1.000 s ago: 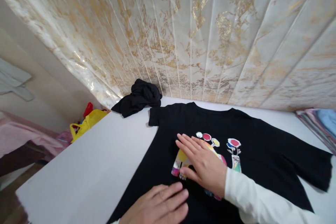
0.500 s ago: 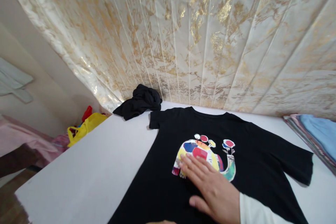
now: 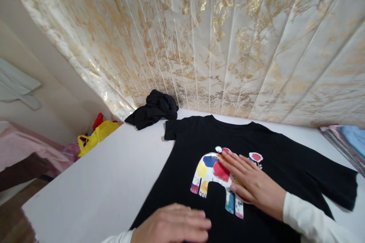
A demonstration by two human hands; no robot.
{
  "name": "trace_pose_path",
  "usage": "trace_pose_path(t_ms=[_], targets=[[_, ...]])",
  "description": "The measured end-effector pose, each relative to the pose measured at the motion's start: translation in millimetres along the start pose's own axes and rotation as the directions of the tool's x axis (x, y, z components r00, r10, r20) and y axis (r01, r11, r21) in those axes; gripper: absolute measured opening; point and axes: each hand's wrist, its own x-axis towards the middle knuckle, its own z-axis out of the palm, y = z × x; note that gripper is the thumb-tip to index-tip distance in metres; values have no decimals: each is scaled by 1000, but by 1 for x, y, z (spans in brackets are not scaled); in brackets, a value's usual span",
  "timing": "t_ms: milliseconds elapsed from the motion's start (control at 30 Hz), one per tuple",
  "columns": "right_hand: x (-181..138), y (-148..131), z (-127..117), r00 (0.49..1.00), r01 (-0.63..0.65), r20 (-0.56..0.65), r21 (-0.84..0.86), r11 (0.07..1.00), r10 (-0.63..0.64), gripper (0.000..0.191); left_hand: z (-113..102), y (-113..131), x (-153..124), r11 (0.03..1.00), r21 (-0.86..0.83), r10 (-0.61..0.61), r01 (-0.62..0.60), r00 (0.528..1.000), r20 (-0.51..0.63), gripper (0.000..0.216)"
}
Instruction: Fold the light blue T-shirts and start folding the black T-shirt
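Observation:
A black T-shirt point(image 3: 188, 171) lies spread on the white table, its neckline toward the curtain. On its chest is a colourful elephant print point(image 3: 209, 161), partly covered by my right hand point(image 3: 253, 182). That hand rests flat on the print with its fingers stretched out, pointing up and left. My left hand point(image 3: 173, 224) is at the lower edge of the view over the shirt's lower left part, fingers extended to the right. Neither hand grips anything. I cannot tell whether the left palm touches the cloth.
A crumpled black cloth point(image 3: 155, 110) sits at the table's back edge. Folded clothes point(image 3: 346, 140) are stacked at the right. The white table point(image 3: 94, 182) ends on the left, beyond which are a yellow bag point(image 3: 98, 136) and pink fabric point(image 3: 25, 146). A gold-patterned curtain point(image 3: 199, 45) hangs behind.
My right hand has slid right and slightly up across the print, uncovering the elephant's legs. My left hand has come into view from below. The shirt's right sleeve appears shifted right.

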Motion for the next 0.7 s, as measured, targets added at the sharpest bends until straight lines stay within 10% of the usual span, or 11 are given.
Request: trace_pose_path(t_ms=[133,400,567,700], targets=[[-8,-38,12,996,93,-6,57,994,-93,70,-11,-13,11,964,259,64,-65,998,13,56],[-28,104,-29,952,-304,14,85,949,304,63,-3,-6,5,926,373,-32,57,997,-73,56],[-68,87,-65,919,-388,64,329,861,390,59,-13,7,47,889,408,251,-209,967,-52,46],[-91,76,-84,901,-424,145,484,765,408,53,19,54,118,798,375,499,-471,866,27,32]])
